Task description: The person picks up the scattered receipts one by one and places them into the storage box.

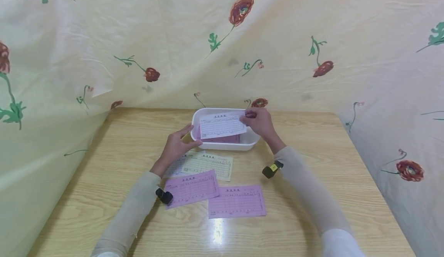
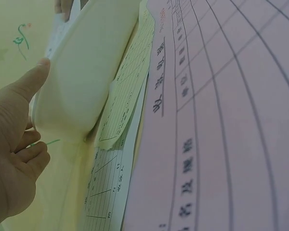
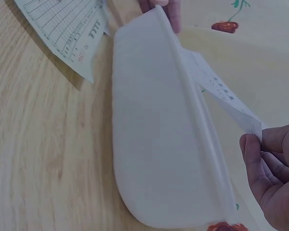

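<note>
My right hand [image 1: 261,124] pinches a white printed receipt slip [image 1: 222,126] by its right end, between thumb and fingers. The slip slants over a white plastic tub [image 1: 229,146], as the right wrist view also shows. Beneath it, a pink slip [image 1: 225,138] lies inside the tub, mostly covered. At the tub's left end my left hand [image 1: 175,147] holds the rim, thumb toward the front and fingers toward the back. In the left wrist view that hand's thumb [image 2: 36,79] touches the tub's edge.
In front of the tub, a pale yellow slip [image 1: 208,166] overlaps a white slip [image 1: 173,169] partly hidden by the left arm. Nearer lie two pink slips, one tilted [image 1: 190,189] and one straighter [image 1: 237,203]. A flowered cloth [image 1: 173,56] hangs behind the wooden table [image 1: 329,153].
</note>
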Tool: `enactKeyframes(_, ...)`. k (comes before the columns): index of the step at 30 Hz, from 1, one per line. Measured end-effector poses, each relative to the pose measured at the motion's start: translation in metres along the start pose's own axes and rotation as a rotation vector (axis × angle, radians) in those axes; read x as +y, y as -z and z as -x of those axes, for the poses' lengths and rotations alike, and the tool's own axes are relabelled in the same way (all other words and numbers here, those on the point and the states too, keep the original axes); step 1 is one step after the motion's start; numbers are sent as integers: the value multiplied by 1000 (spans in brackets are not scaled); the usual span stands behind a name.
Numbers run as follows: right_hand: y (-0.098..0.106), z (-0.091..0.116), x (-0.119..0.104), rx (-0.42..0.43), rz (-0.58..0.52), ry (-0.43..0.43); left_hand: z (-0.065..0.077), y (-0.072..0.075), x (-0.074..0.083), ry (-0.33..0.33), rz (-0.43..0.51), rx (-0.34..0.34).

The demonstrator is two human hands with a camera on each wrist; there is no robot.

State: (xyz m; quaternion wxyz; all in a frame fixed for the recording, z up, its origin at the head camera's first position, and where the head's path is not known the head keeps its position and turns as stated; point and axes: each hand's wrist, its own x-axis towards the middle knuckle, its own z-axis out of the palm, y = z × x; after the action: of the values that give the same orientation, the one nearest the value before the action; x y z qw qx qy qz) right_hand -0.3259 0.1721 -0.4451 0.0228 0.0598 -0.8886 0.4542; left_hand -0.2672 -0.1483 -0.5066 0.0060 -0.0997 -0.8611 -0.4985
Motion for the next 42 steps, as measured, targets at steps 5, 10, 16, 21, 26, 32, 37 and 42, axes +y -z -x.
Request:
enactKeyframes(5,-10,-2,1,-9,27,10,0,0,-1,-4,4,5)
enactKeyframes(10,-18,-3,-1,-28,11,10,-2,0,-2,-12,4,5)
enactKeyframes(16,-27,-7,-3,-66,36,-6,-1,0,-3,-7,7,3)
enactKeyframes(21,-31,-9,-2,-85,52,-34,-1,0,-2,-1,11,-3)
enactKeyframes(26,-31,-11,1,-90,89,-27,-1,0,-1,1,5,-5)
enactKeyframes(32,-28,-11,4,-106,106,-14,0,1,-2,-2,7,-7)
enactKeyframes(37,-19,-10,3,-113,76,20,0,0,-3,-3,13,-3)
enactKeyframes(42,-6,-2,-3,-110,28,60,-1,0,-2,-6,16,-2)
